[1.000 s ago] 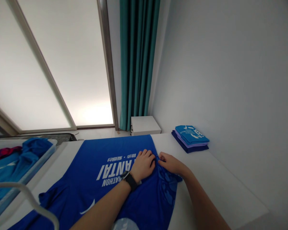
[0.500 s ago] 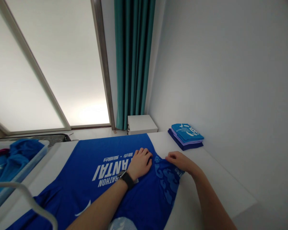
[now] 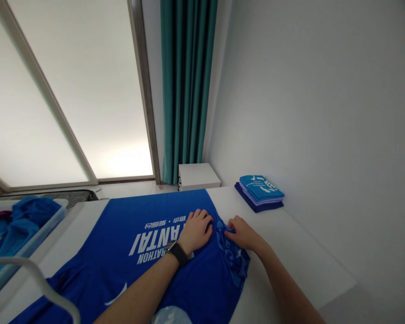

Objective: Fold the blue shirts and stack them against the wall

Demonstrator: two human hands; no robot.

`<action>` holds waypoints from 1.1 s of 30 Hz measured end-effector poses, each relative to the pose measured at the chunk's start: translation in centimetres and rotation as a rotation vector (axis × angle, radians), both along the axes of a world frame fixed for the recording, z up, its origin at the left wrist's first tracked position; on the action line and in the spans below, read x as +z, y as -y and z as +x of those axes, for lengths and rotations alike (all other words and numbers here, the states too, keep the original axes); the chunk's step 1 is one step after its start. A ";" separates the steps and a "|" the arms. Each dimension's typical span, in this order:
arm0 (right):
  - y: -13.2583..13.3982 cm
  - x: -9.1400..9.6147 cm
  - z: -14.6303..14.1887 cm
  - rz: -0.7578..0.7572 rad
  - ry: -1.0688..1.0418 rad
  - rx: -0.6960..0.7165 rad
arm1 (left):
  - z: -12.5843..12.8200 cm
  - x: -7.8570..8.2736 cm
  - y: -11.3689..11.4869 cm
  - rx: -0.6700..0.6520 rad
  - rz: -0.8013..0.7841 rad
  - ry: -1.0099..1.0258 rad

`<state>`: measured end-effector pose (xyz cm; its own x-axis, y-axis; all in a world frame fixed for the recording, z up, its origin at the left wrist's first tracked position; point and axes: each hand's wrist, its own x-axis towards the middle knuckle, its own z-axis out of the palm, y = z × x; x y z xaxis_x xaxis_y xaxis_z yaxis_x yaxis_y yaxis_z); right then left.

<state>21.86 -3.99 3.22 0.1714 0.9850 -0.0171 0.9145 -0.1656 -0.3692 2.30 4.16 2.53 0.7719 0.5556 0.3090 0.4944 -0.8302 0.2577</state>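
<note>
A blue T-shirt (image 3: 121, 243) with white lettering lies spread over the white table (image 3: 273, 279). My left hand (image 3: 197, 229), with a dark watch on its wrist, lies flat on the shirt beside the lettering, its fingers stretched out. At the patterned sleeve on the right, my right hand (image 3: 242, 231) has its thumb and fingers closed on the fabric. The sleeve is bunched in creases below that hand, and its edge is turned inward.
A stack of folded clothes (image 3: 260, 192) sits by the wall at the back right. On the left stands a plastic bin (image 3: 50, 225) with rumpled clothes. A pale curved tube (image 3: 37, 279) crosses the lower left. Behind the table is a white cabinet (image 3: 199, 174).
My right hand has moved left with the sleeve fabric. The sleeve, spread out before, is now bunched towards the shirt body. My left hand has stayed in place.
</note>
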 end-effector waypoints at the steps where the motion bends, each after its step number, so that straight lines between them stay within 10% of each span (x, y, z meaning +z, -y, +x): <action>1: -0.1 -0.1 0.1 0.017 -0.045 0.008 | 0.0 0.0 0.0 -0.003 0.001 0.001; 8: -1.8 1.1 2.4 0.018 -0.385 -0.113 | 0.0 0.1 0.0 -0.001 -0.002 -0.005; 22: -4.4 -0.5 1.1 -0.006 0.100 -0.136 | 0.0 0.0 0.0 0.001 0.004 0.002; 33: -2.8 -1.2 -0.2 0.337 0.277 -0.074 | 0.0 0.2 0.0 0.003 -0.016 0.001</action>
